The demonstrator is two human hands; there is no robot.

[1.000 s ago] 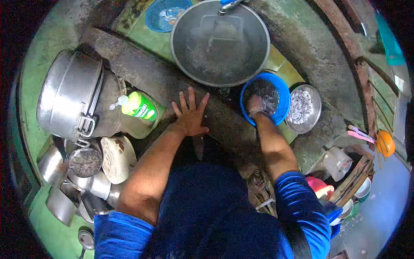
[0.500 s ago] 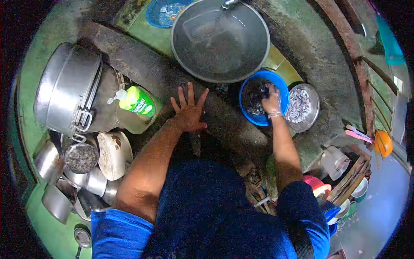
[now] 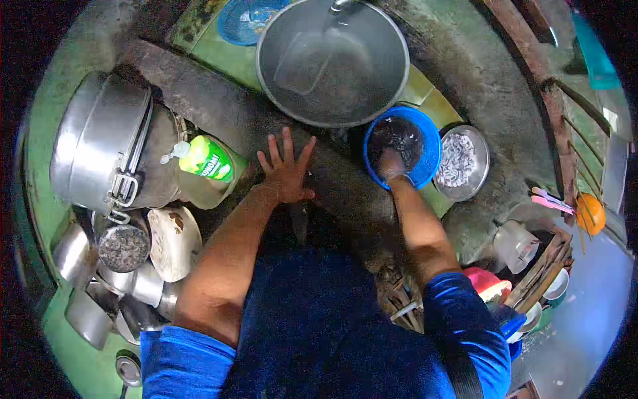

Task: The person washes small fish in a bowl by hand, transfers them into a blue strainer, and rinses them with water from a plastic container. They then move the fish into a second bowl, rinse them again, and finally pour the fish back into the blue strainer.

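Observation:
My left hand (image 3: 288, 170) lies flat with its fingers spread on the dark concrete ledge (image 3: 206, 93), holding nothing. My right hand (image 3: 391, 163) reaches into a blue basin (image 3: 434, 143) of dark, rippling water; its fingers are under the surface and hidden. To the right of the basin sits a round metal bowl (image 3: 483, 174) with many small pale and dark pieces (image 3: 456, 159) in it, too small to name. Behind both hands stands a large grey basin (image 3: 404, 73) of water, with a pale rectangular shape showing inside it.
A faucet (image 3: 339, 5) hangs over the grey basin, beside a blue strainer (image 3: 229, 26). Left are a big metal pot (image 3: 93, 139), a green-labelled bottle (image 3: 207, 159) and several stacked pots (image 3: 90, 316). Right are a clear pitcher (image 3: 515, 247), firewood (image 3: 541, 279) and an orange ball-like thing (image 3: 590, 213).
My right hand has moved from the basin's right side toward its near left and sunk deeper into the water. The dark clump at its fingers is out of sight. My left hand stays put.

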